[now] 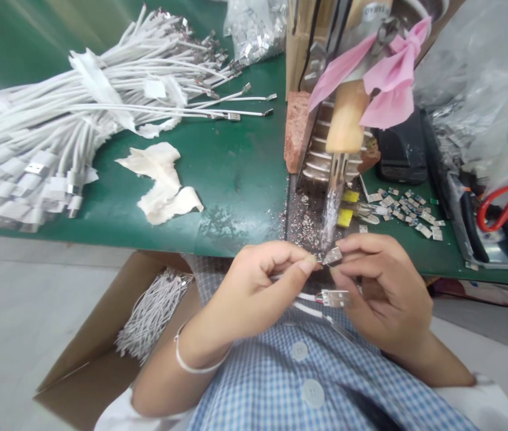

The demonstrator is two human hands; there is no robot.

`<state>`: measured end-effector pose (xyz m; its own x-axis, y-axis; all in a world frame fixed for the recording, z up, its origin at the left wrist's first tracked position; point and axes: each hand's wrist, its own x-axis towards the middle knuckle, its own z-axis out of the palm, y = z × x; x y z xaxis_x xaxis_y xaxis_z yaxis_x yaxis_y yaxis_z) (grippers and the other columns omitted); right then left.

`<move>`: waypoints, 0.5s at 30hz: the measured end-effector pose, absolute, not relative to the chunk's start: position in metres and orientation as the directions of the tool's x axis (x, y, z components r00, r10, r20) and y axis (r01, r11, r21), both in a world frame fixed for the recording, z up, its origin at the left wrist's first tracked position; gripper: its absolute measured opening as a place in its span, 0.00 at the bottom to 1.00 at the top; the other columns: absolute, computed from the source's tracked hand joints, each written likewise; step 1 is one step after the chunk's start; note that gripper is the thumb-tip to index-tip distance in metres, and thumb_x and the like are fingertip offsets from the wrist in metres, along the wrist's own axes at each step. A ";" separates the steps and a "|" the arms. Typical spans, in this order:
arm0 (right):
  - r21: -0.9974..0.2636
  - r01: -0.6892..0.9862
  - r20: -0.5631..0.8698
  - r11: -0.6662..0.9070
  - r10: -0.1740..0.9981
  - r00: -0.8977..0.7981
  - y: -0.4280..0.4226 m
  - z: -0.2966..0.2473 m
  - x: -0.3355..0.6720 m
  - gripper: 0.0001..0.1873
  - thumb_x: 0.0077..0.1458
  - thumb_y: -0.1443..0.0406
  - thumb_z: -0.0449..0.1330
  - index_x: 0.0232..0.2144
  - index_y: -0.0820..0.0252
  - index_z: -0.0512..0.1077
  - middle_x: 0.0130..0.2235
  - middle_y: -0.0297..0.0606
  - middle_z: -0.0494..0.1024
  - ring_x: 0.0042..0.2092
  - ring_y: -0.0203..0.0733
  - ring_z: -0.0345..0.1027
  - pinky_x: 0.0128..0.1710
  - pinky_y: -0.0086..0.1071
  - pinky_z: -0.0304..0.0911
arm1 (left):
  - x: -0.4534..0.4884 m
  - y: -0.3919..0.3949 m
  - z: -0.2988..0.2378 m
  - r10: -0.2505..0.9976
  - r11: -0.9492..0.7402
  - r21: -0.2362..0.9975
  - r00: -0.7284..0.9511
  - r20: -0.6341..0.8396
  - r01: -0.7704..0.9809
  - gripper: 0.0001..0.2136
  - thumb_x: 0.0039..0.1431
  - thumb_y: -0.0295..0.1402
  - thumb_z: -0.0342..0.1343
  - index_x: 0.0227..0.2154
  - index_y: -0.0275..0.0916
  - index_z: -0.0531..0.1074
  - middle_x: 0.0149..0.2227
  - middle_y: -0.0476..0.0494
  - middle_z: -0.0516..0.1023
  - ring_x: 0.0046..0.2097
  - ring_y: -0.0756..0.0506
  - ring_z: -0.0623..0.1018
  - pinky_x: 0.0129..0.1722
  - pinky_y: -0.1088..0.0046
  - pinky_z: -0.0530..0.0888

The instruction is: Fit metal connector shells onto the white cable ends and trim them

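Fingers (301, 261) of left hand (249, 287) pinched on metal plug (332, 256) just below soldering iron (339, 179); right hand (384, 287) fingers closed on it too. Finished cables (101, 108) piled far left of iron; more kept in box (155, 311).

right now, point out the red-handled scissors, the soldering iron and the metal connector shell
red-handled scissors (503, 200), head view, red handle loop
soldering iron (346, 117), head view, wooden grip
metal connector shell (333, 256), head view, its top face

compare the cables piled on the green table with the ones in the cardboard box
The cables on the table are thick white cords with metal plugs fitted, lying in long bundles fanned across the green table. The cables in the cardboard box look thinner, packed into one tight bunch, and their ends are too small to tell apart. Both sets are white.
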<state>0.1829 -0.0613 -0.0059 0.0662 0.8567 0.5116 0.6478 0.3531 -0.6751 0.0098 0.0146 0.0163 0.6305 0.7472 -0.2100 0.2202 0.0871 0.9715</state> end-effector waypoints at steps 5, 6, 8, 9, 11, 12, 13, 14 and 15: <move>-0.675 0.661 0.494 0.327 0.866 0.076 -0.062 -0.006 0.182 0.09 0.57 0.72 0.59 0.38 0.53 0.70 0.42 0.41 0.74 0.43 0.48 0.73 0.41 0.43 0.74 | 0.009 0.016 0.014 0.744 0.090 0.968 0.630 -0.222 0.234 0.11 0.64 0.33 0.55 0.27 0.34 0.74 0.21 0.51 0.69 0.23 0.53 0.65 0.21 0.80 0.63; -0.678 0.661 0.491 0.323 0.868 0.079 -0.062 -0.006 0.182 0.09 0.57 0.72 0.59 0.38 0.53 0.70 0.42 0.42 0.74 0.43 0.48 0.73 0.41 0.43 0.73 | 0.009 0.016 0.014 0.742 0.091 0.968 0.633 -0.222 0.233 0.11 0.63 0.33 0.55 0.27 0.34 0.75 0.21 0.51 0.68 0.23 0.53 0.65 0.21 0.80 0.63; -0.682 0.658 0.485 0.318 0.871 0.082 -0.062 -0.006 0.182 0.09 0.57 0.72 0.60 0.38 0.53 0.70 0.42 0.41 0.74 0.43 0.48 0.73 0.41 0.43 0.73 | 0.008 0.018 0.013 0.732 0.091 0.969 0.644 -0.221 0.230 0.11 0.63 0.32 0.55 0.27 0.33 0.75 0.20 0.51 0.67 0.23 0.54 0.64 0.20 0.80 0.62; -0.683 0.657 0.486 0.320 0.870 0.081 -0.062 -0.006 0.182 0.09 0.57 0.72 0.60 0.38 0.53 0.70 0.42 0.41 0.74 0.43 0.48 0.73 0.41 0.43 0.73 | 0.008 0.018 0.013 0.728 0.091 0.969 0.649 -0.221 0.228 0.11 0.63 0.32 0.55 0.27 0.33 0.75 0.20 0.52 0.67 0.23 0.54 0.64 0.20 0.80 0.62; -0.685 0.652 0.489 0.325 0.868 0.081 -0.062 -0.006 0.182 0.10 0.57 0.73 0.60 0.38 0.53 0.70 0.42 0.41 0.73 0.43 0.48 0.72 0.41 0.42 0.73 | 0.008 0.018 0.014 0.723 0.089 0.971 0.656 -0.217 0.223 0.11 0.63 0.32 0.55 0.27 0.33 0.75 0.20 0.52 0.67 0.23 0.54 0.64 0.20 0.80 0.62; -0.685 0.650 0.490 0.328 0.868 0.078 -0.062 -0.005 0.182 0.10 0.57 0.73 0.59 0.38 0.53 0.70 0.42 0.42 0.73 0.43 0.47 0.72 0.42 0.42 0.73 | 0.008 0.018 0.014 0.724 0.087 0.971 0.655 -0.216 0.223 0.10 0.63 0.32 0.55 0.27 0.33 0.75 0.21 0.51 0.67 0.23 0.54 0.64 0.20 0.80 0.62; -0.683 0.651 0.490 0.331 0.868 0.073 -0.062 -0.005 0.182 0.10 0.57 0.73 0.59 0.38 0.53 0.70 0.42 0.42 0.73 0.43 0.47 0.72 0.41 0.42 0.74 | 0.008 0.017 0.015 0.726 0.087 0.971 0.653 -0.215 0.224 0.11 0.63 0.31 0.55 0.27 0.33 0.75 0.21 0.51 0.68 0.23 0.54 0.65 0.21 0.80 0.62; -0.680 0.653 0.491 0.332 0.868 0.070 -0.062 -0.005 0.182 0.10 0.57 0.73 0.59 0.38 0.53 0.70 0.42 0.42 0.73 0.43 0.48 0.72 0.41 0.42 0.74 | 0.008 0.017 0.015 0.732 0.087 0.970 0.647 -0.216 0.225 0.11 0.63 0.31 0.54 0.27 0.33 0.75 0.21 0.51 0.68 0.23 0.54 0.65 0.21 0.80 0.62; -0.677 0.657 0.490 0.332 0.870 0.065 -0.062 -0.006 0.182 0.10 0.57 0.73 0.59 0.38 0.53 0.70 0.42 0.42 0.73 0.43 0.48 0.73 0.41 0.42 0.74 | 0.009 0.016 0.016 0.739 0.088 0.970 0.638 -0.216 0.226 0.11 0.63 0.31 0.54 0.27 0.33 0.75 0.21 0.51 0.68 0.23 0.54 0.65 0.21 0.80 0.62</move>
<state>0.1824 -0.0620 -0.0055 0.0652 0.8695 0.4896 0.6573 0.3317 -0.6767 0.0086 0.0160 0.0155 0.6382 0.7390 -0.2158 0.2257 0.0884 0.9702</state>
